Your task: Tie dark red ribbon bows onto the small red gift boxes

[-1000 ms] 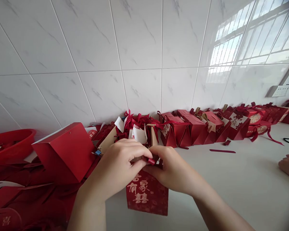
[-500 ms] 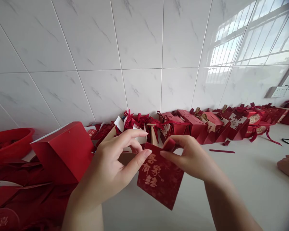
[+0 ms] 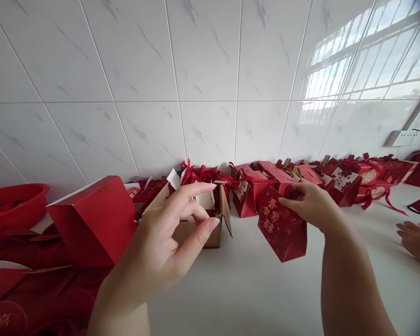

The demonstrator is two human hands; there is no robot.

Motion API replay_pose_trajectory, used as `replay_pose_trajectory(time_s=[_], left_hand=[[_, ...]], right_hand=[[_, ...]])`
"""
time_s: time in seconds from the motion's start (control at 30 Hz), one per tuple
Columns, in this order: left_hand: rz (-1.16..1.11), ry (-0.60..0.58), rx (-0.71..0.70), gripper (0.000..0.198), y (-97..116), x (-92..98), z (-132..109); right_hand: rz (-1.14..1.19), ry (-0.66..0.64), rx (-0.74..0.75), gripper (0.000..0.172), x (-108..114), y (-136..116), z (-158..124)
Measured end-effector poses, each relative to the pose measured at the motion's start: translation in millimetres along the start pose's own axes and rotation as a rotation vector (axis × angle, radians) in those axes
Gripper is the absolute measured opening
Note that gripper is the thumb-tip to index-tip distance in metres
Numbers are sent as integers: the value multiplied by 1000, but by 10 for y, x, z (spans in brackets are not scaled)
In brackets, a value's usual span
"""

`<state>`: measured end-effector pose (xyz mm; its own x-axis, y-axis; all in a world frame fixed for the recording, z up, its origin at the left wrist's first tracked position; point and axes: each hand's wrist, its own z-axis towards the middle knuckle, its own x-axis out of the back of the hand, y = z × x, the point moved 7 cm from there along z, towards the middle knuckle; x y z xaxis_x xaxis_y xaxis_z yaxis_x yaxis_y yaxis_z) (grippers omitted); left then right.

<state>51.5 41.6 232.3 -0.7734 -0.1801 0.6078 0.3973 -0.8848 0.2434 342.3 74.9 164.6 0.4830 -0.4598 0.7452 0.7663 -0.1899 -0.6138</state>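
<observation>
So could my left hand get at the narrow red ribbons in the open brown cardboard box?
Probably yes: your left hand looks empty, close to the open brown cardboard box, and the narrow red ribbons show above its rim.

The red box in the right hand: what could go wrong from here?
The right hand grips the red box only near its top, so it might tilt or slip. The row of boxes appears close behind it and could be bumped.
</observation>
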Motion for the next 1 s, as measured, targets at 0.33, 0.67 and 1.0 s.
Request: replay_pose_trajectory(time_s=[0.33, 0.67, 1.0], left_hand=[[77, -83, 55, 36, -11, -36, -20], [70, -91, 45, 37, -3, -45, -9], [34, -1, 51, 39, -29, 31, -3]], right_hand=[[-38, -178, -40, 12, -414, 147, 269], [-38, -233, 23, 35, -484, 199, 297], [-56, -38, 106, 32, -563, 150, 460]])
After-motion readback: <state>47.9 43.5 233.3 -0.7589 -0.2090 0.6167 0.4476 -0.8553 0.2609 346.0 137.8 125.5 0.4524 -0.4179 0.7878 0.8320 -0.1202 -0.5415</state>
